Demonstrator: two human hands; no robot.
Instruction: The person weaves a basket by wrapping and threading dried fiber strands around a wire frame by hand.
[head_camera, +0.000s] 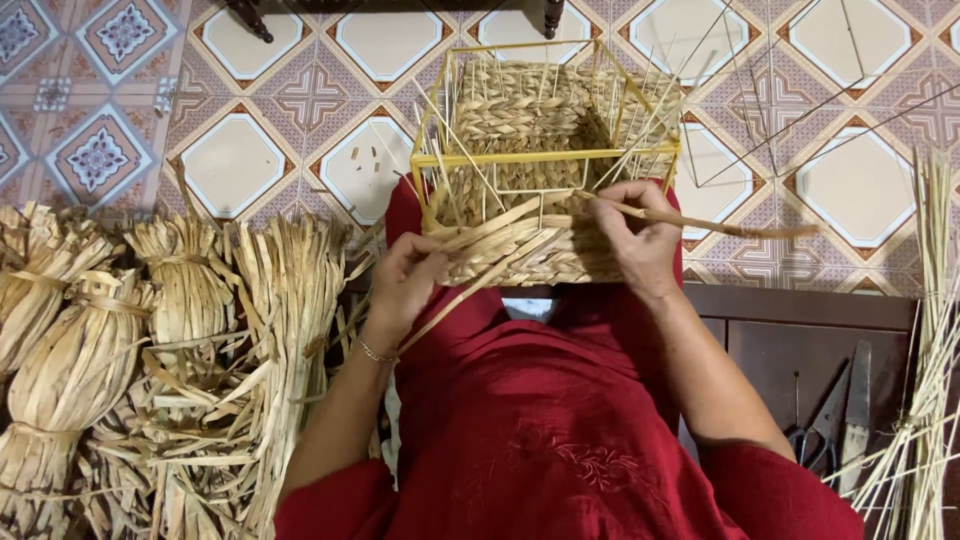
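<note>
The half-woven straw basket on a yellow wire frame (545, 160) rested on the lap. The right hand (640, 240) pinched a tan straw strand (720, 227), long axis toward 3 o'clock. The left hand (405, 285), at 8 o'clock, pressed flat strands against the weave.

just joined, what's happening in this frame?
A person in red is weaving a straw basket on a yellow wire frame, held on the lap. The left hand steadies the near woven wall and its loose strands; the right hand pinches a twisted strand running out to the right. Tied straw bundles lie at left, shears at right.
</note>
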